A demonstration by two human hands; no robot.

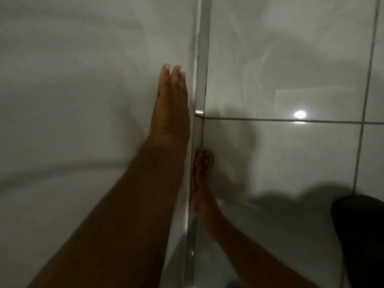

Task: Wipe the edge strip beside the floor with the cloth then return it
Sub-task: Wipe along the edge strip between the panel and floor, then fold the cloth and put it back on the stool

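I see my left hand (pixel 169 113) flat and open on the wall (pixel 83 100), holding nothing. My right hand (pixel 202 179) touches the strip (pixel 200 80); no cloth visible, grip unclear. I'd press steadily, following the strip.

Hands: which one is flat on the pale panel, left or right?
The left hand, upper in the frame: its fingers lie stretched out on the pale panel. The right hand sits lower, on the other side of the metal strip, over the floor tiles.
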